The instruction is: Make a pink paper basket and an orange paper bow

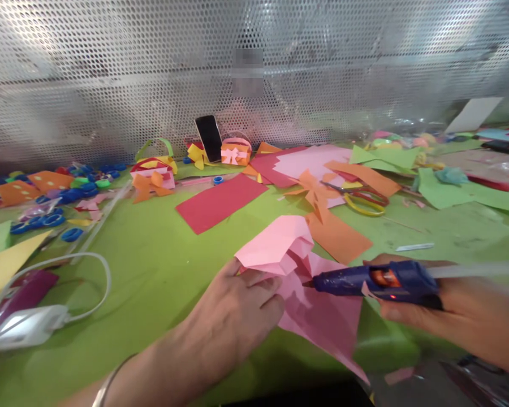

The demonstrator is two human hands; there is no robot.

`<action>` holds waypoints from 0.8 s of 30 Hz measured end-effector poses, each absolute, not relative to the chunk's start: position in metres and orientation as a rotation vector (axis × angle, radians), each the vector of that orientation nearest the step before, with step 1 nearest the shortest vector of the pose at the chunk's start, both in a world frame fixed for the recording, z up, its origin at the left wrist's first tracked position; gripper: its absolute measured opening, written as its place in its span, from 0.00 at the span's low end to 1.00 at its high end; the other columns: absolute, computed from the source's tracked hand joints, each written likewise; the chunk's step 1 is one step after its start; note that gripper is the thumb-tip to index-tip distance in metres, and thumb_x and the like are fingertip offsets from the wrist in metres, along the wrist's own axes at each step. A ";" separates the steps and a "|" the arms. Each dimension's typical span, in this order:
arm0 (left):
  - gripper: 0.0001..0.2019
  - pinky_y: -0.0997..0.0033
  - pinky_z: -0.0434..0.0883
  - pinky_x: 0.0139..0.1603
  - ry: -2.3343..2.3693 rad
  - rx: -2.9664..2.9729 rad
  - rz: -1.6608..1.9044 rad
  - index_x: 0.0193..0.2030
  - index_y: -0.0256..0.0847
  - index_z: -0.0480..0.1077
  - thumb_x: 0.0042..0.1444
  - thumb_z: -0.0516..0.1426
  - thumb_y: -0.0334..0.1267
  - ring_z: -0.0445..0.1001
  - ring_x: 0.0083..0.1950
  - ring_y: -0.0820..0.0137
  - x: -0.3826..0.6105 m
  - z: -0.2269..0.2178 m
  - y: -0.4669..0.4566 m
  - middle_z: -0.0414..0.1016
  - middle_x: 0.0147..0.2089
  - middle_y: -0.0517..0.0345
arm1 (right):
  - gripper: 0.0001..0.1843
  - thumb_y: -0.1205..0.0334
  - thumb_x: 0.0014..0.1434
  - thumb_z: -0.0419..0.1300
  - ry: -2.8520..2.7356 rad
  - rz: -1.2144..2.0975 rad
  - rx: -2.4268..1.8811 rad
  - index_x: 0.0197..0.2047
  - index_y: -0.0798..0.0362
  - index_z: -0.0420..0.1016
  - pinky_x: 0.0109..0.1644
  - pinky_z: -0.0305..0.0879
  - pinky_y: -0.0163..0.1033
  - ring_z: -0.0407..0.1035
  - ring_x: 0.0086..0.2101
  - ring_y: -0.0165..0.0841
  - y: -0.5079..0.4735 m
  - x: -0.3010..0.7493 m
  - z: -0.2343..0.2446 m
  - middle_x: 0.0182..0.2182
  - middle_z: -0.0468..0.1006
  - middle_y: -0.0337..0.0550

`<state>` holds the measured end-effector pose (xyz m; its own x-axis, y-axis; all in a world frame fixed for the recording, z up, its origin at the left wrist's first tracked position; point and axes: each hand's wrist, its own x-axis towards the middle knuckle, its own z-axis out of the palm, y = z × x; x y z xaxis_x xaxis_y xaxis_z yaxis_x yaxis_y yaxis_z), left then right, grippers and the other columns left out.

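Observation:
My left hand (237, 305) presses with closed fingers on a folded pink paper piece (280, 246) that lies on the green table (152, 265). A larger pink sheet (326, 316) spreads out under it toward me. My right hand (449, 311) grips a blue hot glue gun (382, 281) with a clear glue stick sticking out of its back. The gun's nozzle points left at the fold of the pink paper, just right of my left fingers.
Red paper (220, 203), orange paper (339, 234), yellow-handled scissors (365, 200), small paper baskets (155, 175) and a propped black phone (209, 138) lie further back. Blue rings (63, 217) are scattered left. A white charger with cable (29, 325) sits near left. A perforated metal screen (254, 68) stands behind.

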<state>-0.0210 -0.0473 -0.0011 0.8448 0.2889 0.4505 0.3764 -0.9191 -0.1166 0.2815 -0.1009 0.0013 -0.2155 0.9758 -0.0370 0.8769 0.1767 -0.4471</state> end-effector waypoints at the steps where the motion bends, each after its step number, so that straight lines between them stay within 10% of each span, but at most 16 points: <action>1: 0.16 0.65 0.66 0.42 -0.515 -2.824 -0.609 0.34 0.39 0.75 0.67 0.46 0.30 0.74 0.36 0.68 -0.021 -0.001 -0.047 0.81 0.36 0.58 | 0.21 0.34 0.58 0.51 -2.221 0.536 -1.789 0.34 0.35 0.80 0.31 0.74 0.41 0.76 0.27 0.42 -0.099 0.281 0.002 0.26 0.83 0.35; 9: 0.12 0.62 0.66 0.39 -0.512 -2.830 -0.479 0.33 0.39 0.74 0.63 0.51 0.30 0.74 0.35 0.65 -0.018 0.004 -0.046 0.80 0.38 0.56 | 0.22 0.37 0.61 0.49 -2.368 0.594 -1.928 0.47 0.35 0.77 0.41 0.75 0.44 0.75 0.46 0.48 -0.089 0.269 0.021 0.47 0.81 0.38; 24: 0.09 0.60 0.64 0.41 -0.467 -2.831 -0.453 0.31 0.40 0.72 0.63 0.55 0.32 0.76 0.43 0.63 -0.016 0.001 -0.041 0.81 0.40 0.57 | 0.20 0.40 0.56 0.50 -2.428 0.692 -1.871 0.39 0.37 0.78 0.43 0.72 0.48 0.75 0.40 0.47 -0.067 0.262 0.052 0.40 0.82 0.41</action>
<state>-0.0157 -0.0412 0.0009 0.9009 0.2727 0.3377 0.3460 -0.9209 -0.1793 0.2623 -0.0666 0.0519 -0.2910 0.9199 -0.2629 0.9202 0.1939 -0.3400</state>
